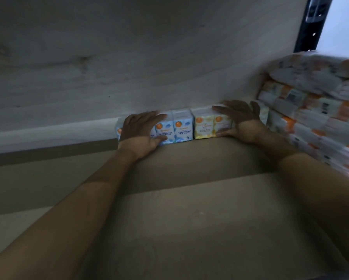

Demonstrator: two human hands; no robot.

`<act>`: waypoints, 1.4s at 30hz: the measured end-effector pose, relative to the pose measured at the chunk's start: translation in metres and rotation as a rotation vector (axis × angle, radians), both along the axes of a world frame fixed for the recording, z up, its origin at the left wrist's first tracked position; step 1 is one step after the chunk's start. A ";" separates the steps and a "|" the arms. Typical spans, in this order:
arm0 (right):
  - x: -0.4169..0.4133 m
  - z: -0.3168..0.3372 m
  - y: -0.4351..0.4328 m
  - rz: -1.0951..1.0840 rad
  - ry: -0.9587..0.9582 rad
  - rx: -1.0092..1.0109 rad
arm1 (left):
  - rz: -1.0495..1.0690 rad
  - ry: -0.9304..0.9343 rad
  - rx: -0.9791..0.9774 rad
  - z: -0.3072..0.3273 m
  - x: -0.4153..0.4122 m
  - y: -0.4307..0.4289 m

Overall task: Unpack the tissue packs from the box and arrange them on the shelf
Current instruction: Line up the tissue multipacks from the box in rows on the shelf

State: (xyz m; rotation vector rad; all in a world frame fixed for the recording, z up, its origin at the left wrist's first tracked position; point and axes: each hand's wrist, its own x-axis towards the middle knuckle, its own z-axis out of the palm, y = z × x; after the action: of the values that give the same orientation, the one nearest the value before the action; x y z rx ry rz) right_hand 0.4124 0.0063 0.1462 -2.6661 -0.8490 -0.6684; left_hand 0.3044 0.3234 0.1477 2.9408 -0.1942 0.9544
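1. The shelf (189,229) is a deep brown board with a pale wall behind it. Most of it is bare, from the front edge to the row at the back, so nothing blocks the arms reaching in.
2. A tall stack of wrapped tissue packs (315,118) fills the back right corner of the shelf, beside a dark perforated upright (311,23). It leans a little toward the front and crowds the right end of the row; a nudge from the right forearm could, I judge, tip it.
3. The row of tissue packs sits upright along the back edge of the shelf, touching the wall: blue packs (175,128) on the left, yellow packs (208,124) on the right, touching side to side.
4. They look light, soft and squashy, in slick film. Best gripped at the two outer ends and pressed inward, gently, or the row may buckle or slip.
5. The left hand (141,130) lies flat-fingered over the left end of the blue packs, thumb underneath at the front, clasping them.
6. The right hand (240,118) grips the right end of the yellow packs likewise, close to the corner stack.
7. The box is not in view.
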 end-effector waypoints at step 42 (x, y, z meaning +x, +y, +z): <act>-0.159 0.029 -0.006 -0.086 0.362 0.002 | -0.011 0.264 -0.279 0.017 -0.120 -0.068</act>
State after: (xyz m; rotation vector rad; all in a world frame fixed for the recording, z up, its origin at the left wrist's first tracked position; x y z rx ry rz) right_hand 0.2532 0.0000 0.1747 -2.7129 -0.6354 -0.1902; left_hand 0.1844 0.2553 0.1642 2.7624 -0.0602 0.5323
